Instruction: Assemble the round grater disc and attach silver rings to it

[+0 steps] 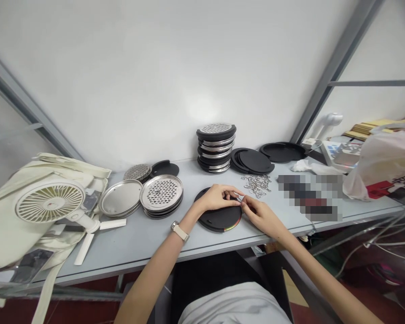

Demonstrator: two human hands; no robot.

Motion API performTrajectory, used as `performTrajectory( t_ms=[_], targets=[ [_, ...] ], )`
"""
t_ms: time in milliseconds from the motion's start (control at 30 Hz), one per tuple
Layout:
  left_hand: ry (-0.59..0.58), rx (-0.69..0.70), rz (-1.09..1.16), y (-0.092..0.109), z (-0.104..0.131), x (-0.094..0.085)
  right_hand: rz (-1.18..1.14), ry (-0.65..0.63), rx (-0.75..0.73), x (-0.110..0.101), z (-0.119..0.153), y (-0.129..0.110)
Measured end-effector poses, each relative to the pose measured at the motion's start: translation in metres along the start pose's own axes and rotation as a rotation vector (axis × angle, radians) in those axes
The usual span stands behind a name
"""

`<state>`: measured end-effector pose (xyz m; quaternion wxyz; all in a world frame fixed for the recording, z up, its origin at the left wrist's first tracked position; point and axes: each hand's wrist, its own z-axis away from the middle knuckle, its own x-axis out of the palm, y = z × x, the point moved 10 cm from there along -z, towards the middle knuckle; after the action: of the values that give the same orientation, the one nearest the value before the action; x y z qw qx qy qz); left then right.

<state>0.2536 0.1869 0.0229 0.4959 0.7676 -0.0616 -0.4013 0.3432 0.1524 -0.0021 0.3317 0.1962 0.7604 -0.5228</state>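
A round black plastic disc (219, 218) with a shiny, colour-tinted strip on its near right edge lies flat on the table before me. My left hand (221, 197) reaches over its far part, thumb and fingers closed in a pinch at the right rim. There my right hand (258, 215) meets it, also pinched shut. Something thin and dark shows between the fingertips, too small to name. Just beyond my hands is a loose pile of bent wire clips (257, 184). To the left sits a stack of round metal grater plates (161, 192).
Plain metal discs (121, 198) and a white fan (50, 201) stand left. Behind rises a tall stack of black rings and metal plates (216, 148). Black discs (253, 161) and black trays (283, 152) lie right of it, a plastic bag (388, 155) farther right.
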Motion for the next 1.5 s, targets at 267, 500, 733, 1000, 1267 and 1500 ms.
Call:
performTrajectory(
  t_ms=[267, 500, 733, 1000, 1267, 1500],
  targets=[
    [-0.021, 0.011, 0.041, -0.001, 0.0, 0.003, -0.058, 0.055, 0.009, -0.008, 0.0, 0.004],
    [0.014, 0.017, -0.01, 0.0, 0.0, 0.0, 0.013, 0.005, -0.02, -0.001, -0.002, -0.005],
    [0.029, 0.031, 0.031, -0.002, -0.001, -0.002, 0.126, 0.003, -0.025, -0.001, -0.006, -0.006],
    [0.001, 0.021, 0.007, -0.002, 0.0, 0.001, 0.056, 0.016, -0.045, -0.002, -0.003, -0.009],
    [0.0, 0.025, 0.025, -0.002, -0.001, 0.001, 0.041, -0.007, -0.041, -0.001, -0.002, -0.01],
    [0.0, 0.0, 0.051, -0.003, 0.0, 0.001, 0.02, -0.023, -0.029, -0.001, -0.002, -0.007]
  ],
)
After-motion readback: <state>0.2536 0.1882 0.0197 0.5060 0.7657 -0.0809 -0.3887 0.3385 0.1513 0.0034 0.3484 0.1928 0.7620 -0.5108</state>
